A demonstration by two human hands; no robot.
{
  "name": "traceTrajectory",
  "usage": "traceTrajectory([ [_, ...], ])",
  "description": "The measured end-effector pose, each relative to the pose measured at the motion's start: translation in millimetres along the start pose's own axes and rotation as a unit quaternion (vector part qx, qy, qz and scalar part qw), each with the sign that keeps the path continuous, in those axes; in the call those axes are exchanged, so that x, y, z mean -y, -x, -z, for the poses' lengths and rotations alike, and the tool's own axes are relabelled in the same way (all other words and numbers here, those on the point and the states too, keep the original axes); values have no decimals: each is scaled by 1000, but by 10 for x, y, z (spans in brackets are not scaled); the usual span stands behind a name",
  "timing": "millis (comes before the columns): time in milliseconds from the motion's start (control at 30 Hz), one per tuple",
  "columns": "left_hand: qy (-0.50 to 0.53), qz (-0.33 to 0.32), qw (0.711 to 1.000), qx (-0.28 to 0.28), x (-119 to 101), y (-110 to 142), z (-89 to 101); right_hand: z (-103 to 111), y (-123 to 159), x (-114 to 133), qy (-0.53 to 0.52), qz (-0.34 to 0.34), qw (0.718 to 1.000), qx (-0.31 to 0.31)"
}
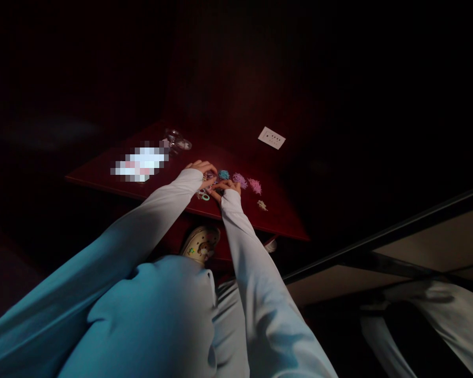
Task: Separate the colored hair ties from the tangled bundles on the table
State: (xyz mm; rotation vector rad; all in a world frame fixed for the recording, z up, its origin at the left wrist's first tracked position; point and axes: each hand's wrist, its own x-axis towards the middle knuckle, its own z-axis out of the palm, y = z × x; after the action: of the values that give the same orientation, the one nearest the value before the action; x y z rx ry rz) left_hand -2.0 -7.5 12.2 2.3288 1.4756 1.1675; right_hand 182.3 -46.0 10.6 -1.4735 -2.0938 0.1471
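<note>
My left hand (202, 167) rests over a small heap of mixed pieces on the dark red table (173, 189), its fingers curved and thumb apart. From the right, my right hand (227, 187) reaches into the same heap with fingers and thumb close together; whatever lies between them is too small to make out. Pale and green ring-shaped pieces (205, 197) show below the hands. Beyond and beside my right hand are a teal pile (223, 174), a purple pile (240, 180) and a pink pile (255, 185) of small spiky-looking pieces. A smaller cream pile (262, 205) lies nearer the edge.
A bright, blurred-out screen (142, 164) lies at the table's left. Behind it sits a clear plastic container (175, 139). A white card or plate with dark dots (271, 138) is at the back. Below the table edge is a cream clog (202, 244).
</note>
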Motion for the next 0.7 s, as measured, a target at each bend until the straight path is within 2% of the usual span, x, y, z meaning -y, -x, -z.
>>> traceTrajectory([
  [200,-41,-22,998,47,13,9,-28,-22,-48,3,0,-20,1000,8],
  [500,-59,-16,996,60,66,-7,-28,-62,-90,-168,-61,-54,996,-38],
  [700,-61,-19,997,38,89,-19,-74,-45,-83,-223,-95,-89,990,-54],
])
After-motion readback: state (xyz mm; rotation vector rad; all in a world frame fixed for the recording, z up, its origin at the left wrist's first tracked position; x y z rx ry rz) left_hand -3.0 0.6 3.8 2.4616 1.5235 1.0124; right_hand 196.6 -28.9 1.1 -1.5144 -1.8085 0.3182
